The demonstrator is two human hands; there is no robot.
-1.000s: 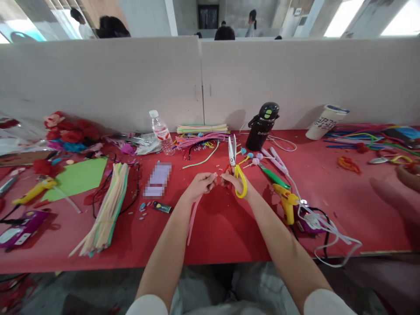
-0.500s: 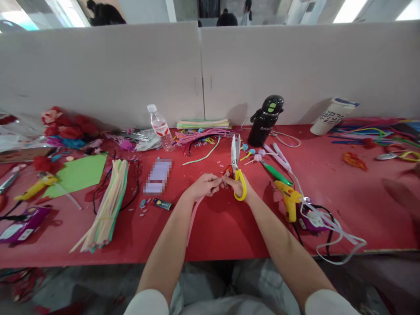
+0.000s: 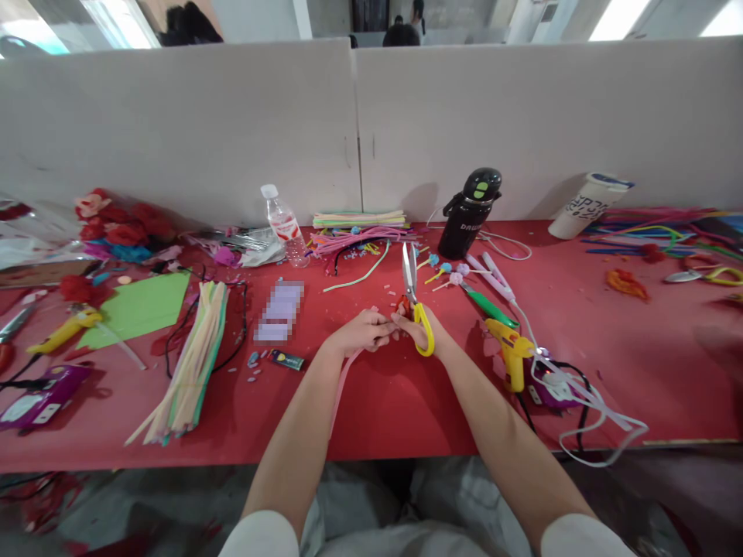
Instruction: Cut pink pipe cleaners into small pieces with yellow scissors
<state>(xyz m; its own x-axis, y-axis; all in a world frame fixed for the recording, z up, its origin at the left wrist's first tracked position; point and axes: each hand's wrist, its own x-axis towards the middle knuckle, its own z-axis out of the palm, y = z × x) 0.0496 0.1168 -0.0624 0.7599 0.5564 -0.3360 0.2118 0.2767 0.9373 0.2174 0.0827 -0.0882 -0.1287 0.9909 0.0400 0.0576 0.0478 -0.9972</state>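
My left hand (image 3: 363,332) is closed over the middle of the red tabletop, its fingers pinched on a pink fuzzy strip, probably a pipe cleaner (image 3: 340,391). The strip's tail hangs beside my left forearm toward the table's front edge. My right hand (image 3: 412,328) grips scissors (image 3: 409,277) with yellow and red handles. Their blades point away from me and stand slightly apart. Both hands' fingertips meet, hiding the strip's other end. Small pink clippings (image 3: 390,295) lie just beyond my fingers.
On the right are a yellow glue gun (image 3: 513,356), green-handled tool (image 3: 492,309) and black bottle (image 3: 461,224). Left are a pale strip bundle (image 3: 189,371), a blurred phone-shaped item (image 3: 279,311) and a plastic bottle (image 3: 285,228). A white partition (image 3: 232,131) stands behind. Another person's blurred hand (image 3: 720,348) is far right.
The scissors have tilted a little to the left, and my hands have shifted slightly against each other. The other person's hand at the far right has moved.
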